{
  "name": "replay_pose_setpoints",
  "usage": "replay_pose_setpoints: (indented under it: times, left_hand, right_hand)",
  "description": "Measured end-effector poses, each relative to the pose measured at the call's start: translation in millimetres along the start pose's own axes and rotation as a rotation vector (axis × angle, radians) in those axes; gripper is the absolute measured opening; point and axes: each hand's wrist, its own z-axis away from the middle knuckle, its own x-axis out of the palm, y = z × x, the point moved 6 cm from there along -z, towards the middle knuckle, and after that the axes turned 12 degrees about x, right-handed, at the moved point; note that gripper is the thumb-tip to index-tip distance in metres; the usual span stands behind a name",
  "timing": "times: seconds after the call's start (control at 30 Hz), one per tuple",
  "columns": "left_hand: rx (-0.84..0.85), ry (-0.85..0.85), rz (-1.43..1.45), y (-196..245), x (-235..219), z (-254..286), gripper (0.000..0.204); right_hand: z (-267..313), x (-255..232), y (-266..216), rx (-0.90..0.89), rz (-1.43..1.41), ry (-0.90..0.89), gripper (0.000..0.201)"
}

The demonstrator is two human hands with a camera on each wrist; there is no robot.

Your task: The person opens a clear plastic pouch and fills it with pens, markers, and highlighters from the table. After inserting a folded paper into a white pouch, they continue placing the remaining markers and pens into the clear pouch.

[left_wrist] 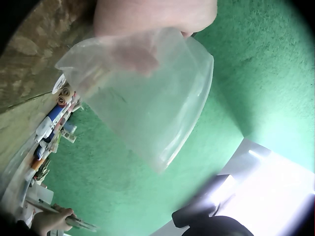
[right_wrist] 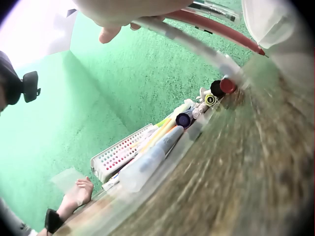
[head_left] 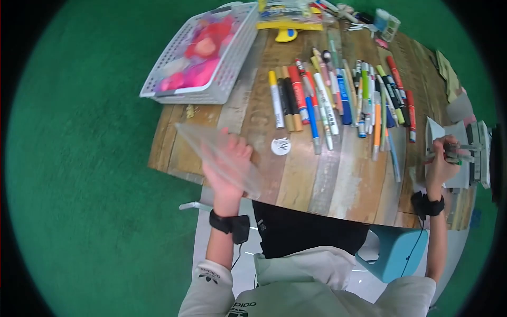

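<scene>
Green carpet [head_left: 95, 185] fills most of the head view, all around the edges. Wooden plank table [head_left: 317, 174] sits centre to right of frame. White perforated basket [head_left: 227, 74] at upper left of the table, pink stuff inside, too blurred to name. Row of markers and pens [head_left: 338, 100] laid side by side across upper centre of the table, mostly pointing up-down in the frame. Yellow-edged pack [head_left: 289, 16] at top centre, past the marker row. Small round white lid or disc [head_left: 281, 146] lies on the wood just below the marker row, left of centre. Teal stool [head_left: 396, 253] at lower right, under the table edge.

Clear plastic bag [head_left: 219, 156] is at centre left, over the near-left table edge, slanting from upper left to lower right. Left hand [head_left: 228, 166] grips it, fingers curled round the plastic; left wrist view shows the bag [left_wrist: 147, 108] hanging open-mouthed below the hand [left_wrist: 152, 19], nothing visible inside.

Right hand [head_left: 442, 161] at far right of frame, over the right table edge, fingers closed round a bunch of pens [head_left: 454, 154]. Right wrist view shows a red pen [right_wrist: 216, 30] and a grey one in the grip at top of frame. Black wrist straps on both arms.
</scene>
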Motion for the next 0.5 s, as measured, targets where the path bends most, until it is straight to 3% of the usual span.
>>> replay_pose_setpoints:
  times: [0.07,0.17,0.2,0.27,0.3,0.33,0.4,0.43,0.47,0.5]
  left_hand:
    - [0.032,-0.007,-0.046,0.2,7.5,1.6,0.044]
    - [-0.012,-0.029,-0.061,-6.8,12.2,5.0,0.049]
    - [-0.022,-0.021,-0.034,-7.2,8.9,6.9,0.052]
    - [-0.048,-0.031,-0.035,-16.3,9.3,11.0,0.056]
    - [-0.045,-0.049,-0.073,-16.9,13.8,13.6,0.057]
    - [-0.044,-0.041,-0.079,-18.4,16.4,15.0,0.056]
    - [-0.058,-0.109,-0.075,-23.2,22.5,14.1,0.054]
    - [-0.067,-0.182,-0.065,-26.3,26.8,14.5,0.052]
    - [-0.087,-0.189,-0.046,-29.9,28.5,15.3,0.052]
    - [-0.074,-0.144,-0.069,-30.3,25.3,13.2,0.051]
  right_hand:
    - [2.4,-6.3,7.8,0.006,0.151,-0.003,0.019]
    - [-5.7,-8.8,12.1,-0.063,0.016,-0.098,0.015]
    - [-8.6,-21.4,34.3,0.232,0.064,-0.04,0.016]
    - [-8.0,-12.8,10.3,0.287,-0.195,-0.098,0.016]
    - [-12.7,-16.7,4.2,0.19,-0.044,-0.074,0.017]
    - [-11.8,-11.4,-3.7,0.165,-0.175,-0.079,0.017]
    - [-9.7,-14.3,1.0,0.178,-0.109,-0.097,0.018]
    - [-4.0,-8.8,-4.5,0.203,-0.222,-0.083,0.019]
    - [-1.6,-6.2,-15.6,0.169,-0.086,-0.121,0.021]
    - [1.9,-7.5,-8.8,0.235,-0.169,-0.103,0.023]
